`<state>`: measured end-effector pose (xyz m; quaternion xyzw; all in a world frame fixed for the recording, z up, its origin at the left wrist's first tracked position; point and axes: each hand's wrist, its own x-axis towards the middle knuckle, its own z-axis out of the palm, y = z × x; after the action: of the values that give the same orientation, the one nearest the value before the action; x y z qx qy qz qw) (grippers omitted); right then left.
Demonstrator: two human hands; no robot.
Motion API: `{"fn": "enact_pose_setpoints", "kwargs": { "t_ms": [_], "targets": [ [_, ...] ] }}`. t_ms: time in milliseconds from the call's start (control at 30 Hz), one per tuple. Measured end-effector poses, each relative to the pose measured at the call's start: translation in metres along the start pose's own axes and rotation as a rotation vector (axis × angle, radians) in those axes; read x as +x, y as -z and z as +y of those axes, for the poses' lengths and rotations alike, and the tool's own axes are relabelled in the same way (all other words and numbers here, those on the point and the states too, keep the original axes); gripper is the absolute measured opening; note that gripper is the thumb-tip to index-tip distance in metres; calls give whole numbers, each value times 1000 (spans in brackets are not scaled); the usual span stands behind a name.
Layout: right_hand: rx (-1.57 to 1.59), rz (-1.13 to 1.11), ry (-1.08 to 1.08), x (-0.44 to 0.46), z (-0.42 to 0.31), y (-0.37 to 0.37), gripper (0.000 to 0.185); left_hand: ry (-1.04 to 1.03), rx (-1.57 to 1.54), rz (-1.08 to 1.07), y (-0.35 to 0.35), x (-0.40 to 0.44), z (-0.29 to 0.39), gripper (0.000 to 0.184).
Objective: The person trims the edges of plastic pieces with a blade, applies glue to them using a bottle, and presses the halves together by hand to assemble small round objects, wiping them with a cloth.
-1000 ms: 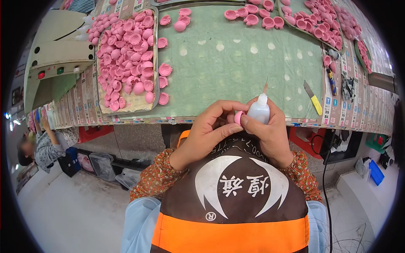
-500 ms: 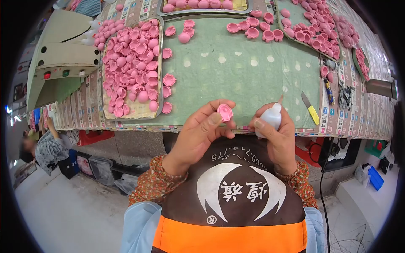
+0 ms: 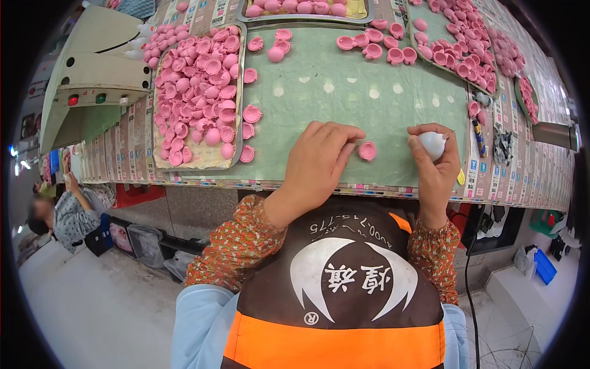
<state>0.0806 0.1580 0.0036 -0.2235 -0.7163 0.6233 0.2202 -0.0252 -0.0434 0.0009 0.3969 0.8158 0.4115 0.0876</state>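
A small pink cup-shaped half shell (image 3: 367, 151) lies hollow side up on the green mat (image 3: 307, 132). Just left of it is my left hand (image 3: 319, 158), fingers bent and slightly apart, with no visible contact. My right hand (image 3: 439, 166) grips a small white squeeze bottle (image 3: 433, 146) between thumb and fingers, tilted with its tip toward the right. Behind that hand most of a knife is hidden; only a bit of its yellow handle (image 3: 461, 178) shows.
Trays heaped with pink shells (image 3: 200, 92) stand left, at the back (image 3: 307, 7) and back right (image 3: 458, 43). Loose shells (image 3: 372, 50) dot the mat. A beige machine (image 3: 98, 67) with buttons is at far left. Another person (image 3: 74, 215) sits further left.
The pink half shell has gone from my left fingers onto the mat, and that hand has turned palm down. My right hand moved right with the bottle, now in front of the knife.
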Motion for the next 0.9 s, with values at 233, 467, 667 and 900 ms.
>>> {"fn": "enact_pose_setpoints", "kwargs": {
  "t_ms": [233,467,667,900],
  "targets": [
    [38,25,-3,1,16,4,18,19,-379,1,43,13,34,32],
    [52,112,-40,-1,17,2,22,-407,-990,-34,131,30,72,92],
    [-10,83,-10,-2,13,4,22,-466,-883,12,143,58,68,94],
    [40,62,-63,-5,13,5,25,-660,-787,58,161,123,75,97]
  ]
}}
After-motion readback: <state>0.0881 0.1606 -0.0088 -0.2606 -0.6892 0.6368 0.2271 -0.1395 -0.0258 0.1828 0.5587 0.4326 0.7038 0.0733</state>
